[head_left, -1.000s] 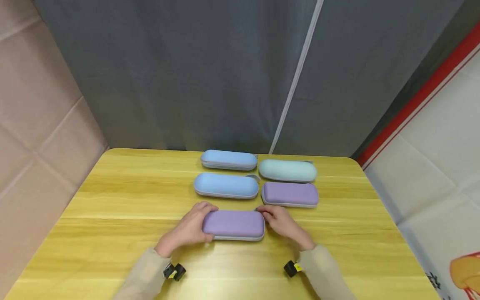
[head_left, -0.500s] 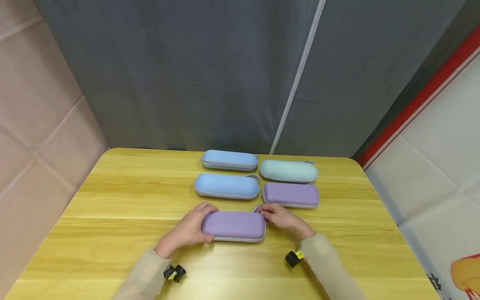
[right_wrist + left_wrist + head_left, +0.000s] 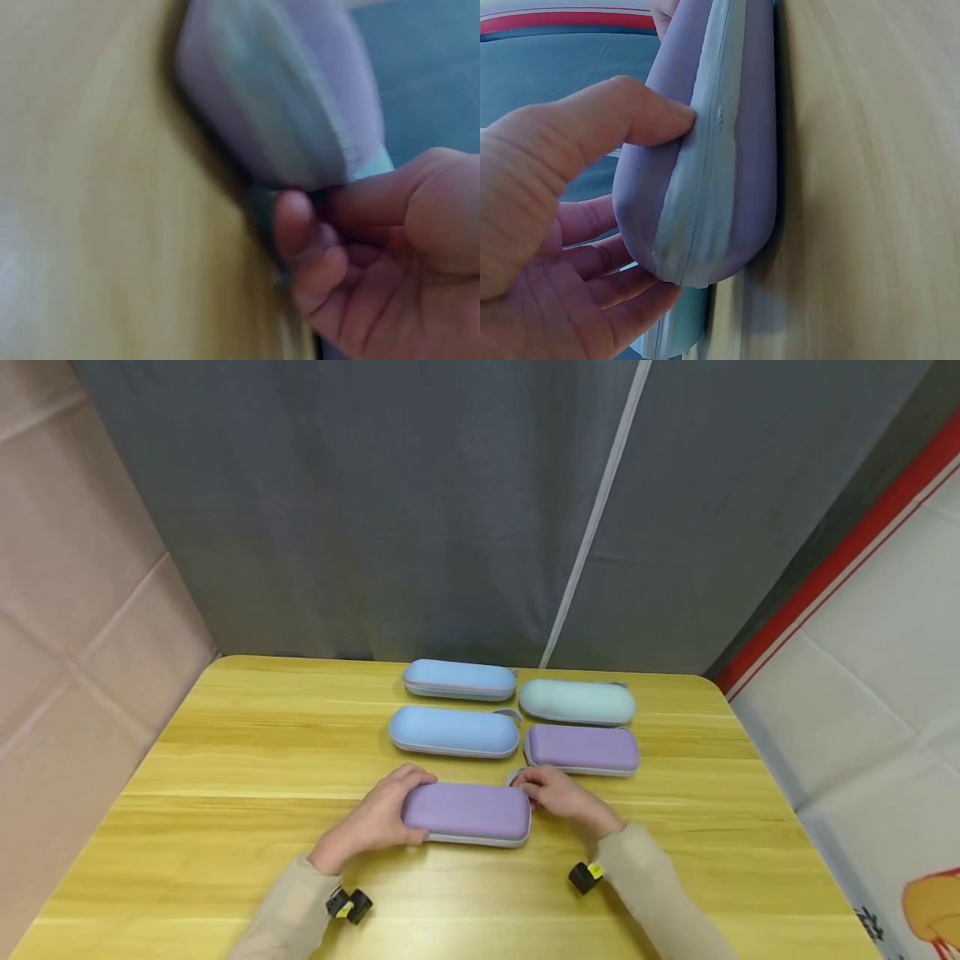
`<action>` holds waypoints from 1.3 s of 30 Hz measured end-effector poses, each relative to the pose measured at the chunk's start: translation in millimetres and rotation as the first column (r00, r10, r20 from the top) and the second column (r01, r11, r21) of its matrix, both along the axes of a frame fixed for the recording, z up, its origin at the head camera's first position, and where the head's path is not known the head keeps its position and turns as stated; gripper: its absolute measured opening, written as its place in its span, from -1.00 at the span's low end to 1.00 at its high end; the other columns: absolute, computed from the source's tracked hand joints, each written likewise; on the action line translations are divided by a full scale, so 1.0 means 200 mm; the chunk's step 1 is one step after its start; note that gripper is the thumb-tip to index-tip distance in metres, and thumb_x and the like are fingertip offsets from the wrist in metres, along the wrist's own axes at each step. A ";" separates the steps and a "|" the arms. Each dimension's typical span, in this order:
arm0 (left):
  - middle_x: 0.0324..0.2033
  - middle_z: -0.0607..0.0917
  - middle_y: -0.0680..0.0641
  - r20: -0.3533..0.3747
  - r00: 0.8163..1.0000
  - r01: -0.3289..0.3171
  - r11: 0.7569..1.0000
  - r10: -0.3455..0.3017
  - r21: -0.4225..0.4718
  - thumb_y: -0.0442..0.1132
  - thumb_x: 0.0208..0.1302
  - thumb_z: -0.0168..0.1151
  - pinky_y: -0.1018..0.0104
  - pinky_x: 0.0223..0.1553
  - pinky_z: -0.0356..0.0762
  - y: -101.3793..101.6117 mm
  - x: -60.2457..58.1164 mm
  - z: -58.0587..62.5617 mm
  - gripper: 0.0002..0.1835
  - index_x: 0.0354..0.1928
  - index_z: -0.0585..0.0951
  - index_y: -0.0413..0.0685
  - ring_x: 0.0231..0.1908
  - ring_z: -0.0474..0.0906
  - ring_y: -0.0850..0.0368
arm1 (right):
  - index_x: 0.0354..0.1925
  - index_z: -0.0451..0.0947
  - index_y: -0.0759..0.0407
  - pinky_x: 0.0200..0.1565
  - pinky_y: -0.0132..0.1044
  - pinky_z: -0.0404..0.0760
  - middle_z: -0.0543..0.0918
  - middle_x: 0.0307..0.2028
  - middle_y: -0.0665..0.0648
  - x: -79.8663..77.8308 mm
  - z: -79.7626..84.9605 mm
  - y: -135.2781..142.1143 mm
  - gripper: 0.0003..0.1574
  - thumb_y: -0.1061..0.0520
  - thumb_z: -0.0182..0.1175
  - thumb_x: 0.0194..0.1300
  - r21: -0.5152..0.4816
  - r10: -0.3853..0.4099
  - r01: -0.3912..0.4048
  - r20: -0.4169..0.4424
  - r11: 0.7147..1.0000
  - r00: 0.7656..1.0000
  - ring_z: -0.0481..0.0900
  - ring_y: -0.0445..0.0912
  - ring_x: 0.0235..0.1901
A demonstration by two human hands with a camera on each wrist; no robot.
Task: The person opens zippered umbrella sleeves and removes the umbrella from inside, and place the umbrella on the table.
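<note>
A purple zippered hard case [image 3: 467, 814] lies lengthwise on the wooden table, its lid closed. My left hand [image 3: 386, 810] grips its left end; in the left wrist view the thumb presses near the grey zipper band [image 3: 697, 180] and the fingers reach round the far side. At the right end's back corner, my right hand [image 3: 558, 795] has its fingers curled and pinched together by a small grey strap [image 3: 514, 776]. In the right wrist view the fingertips [image 3: 294, 214] meet against the case's end; they mostly hide the zipper pull, and the picture is blurred.
Behind stand two blue cases [image 3: 453, 732], a mint green case [image 3: 577, 702] and another purple case [image 3: 582, 749], close to my right hand. The wooden table [image 3: 225, 827] ends at a grey curtain [image 3: 375, 527] at the back.
The purple case has shifted very slightly left and toward me. The grey strap shows more beside my right fingers, which stay at the same corner. My left hand keeps its grip.
</note>
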State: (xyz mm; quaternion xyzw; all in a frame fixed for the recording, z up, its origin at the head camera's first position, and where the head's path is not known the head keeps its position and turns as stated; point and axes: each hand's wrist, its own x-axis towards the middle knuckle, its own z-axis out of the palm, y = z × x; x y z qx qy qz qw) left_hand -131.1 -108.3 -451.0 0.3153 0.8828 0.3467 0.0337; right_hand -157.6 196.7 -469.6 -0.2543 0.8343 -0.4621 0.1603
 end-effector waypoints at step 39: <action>-0.14 0.55 0.01 -0.032 0.996 -0.083 0.997 0.083 -0.010 -0.16 -0.33 0.57 0.14 -0.13 0.51 -0.03 0.04 -0.01 -0.31 -0.03 0.54 -0.17 -0.15 0.49 0.10 | -0.46 0.52 0.19 -0.38 -0.38 0.54 0.51 -0.50 -0.03 0.32 0.07 -0.01 -0.86 0.35 0.15 0.19 0.321 0.051 0.129 -0.496 0.938 0.867 0.49 -0.22 -0.45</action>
